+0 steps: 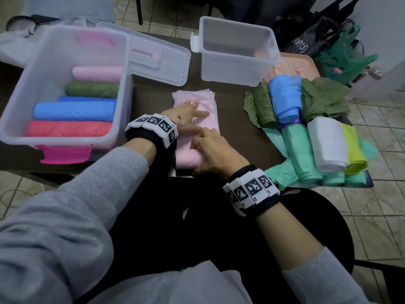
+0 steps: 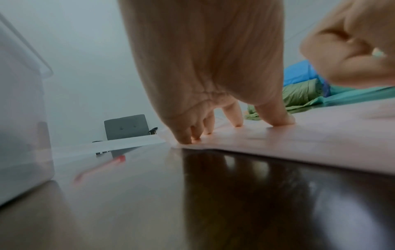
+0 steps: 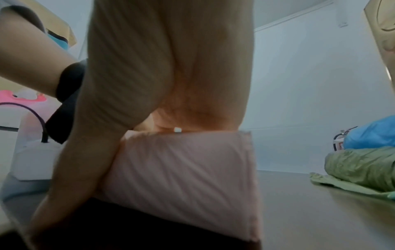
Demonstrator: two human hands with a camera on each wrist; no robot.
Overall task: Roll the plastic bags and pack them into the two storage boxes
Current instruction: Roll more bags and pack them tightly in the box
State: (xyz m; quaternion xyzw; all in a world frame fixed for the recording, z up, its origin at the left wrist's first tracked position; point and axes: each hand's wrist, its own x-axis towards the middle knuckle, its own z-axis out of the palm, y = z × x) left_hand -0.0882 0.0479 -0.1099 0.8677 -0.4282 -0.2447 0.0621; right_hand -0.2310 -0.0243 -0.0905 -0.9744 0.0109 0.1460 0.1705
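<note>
A pale pink plastic bag (image 1: 197, 128) lies lengthwise on the dark table (image 1: 238, 119), its near end rolled into a thick bundle. My left hand (image 1: 192, 110) presses flat on the bag's flat far part, fingers straight (image 2: 275, 116). My right hand (image 1: 206, 143) curls over the rolled near end (image 3: 181, 177), thumb down one side. The left storage box (image 1: 118, 84), clear with pink latches, holds several rolls: pink, green, blue and red. The right storage box (image 1: 236, 69) is clear and looks empty.
The left box's clear lid (image 1: 157, 55) lies behind the pink bag. At right, a pile of bags and rolls (image 1: 306, 132) in olive, blue, mint, white and yellow partly overhangs the table edge. A salmon tray (image 1: 293, 66) sits behind it. Bags lie on the floor at far right.
</note>
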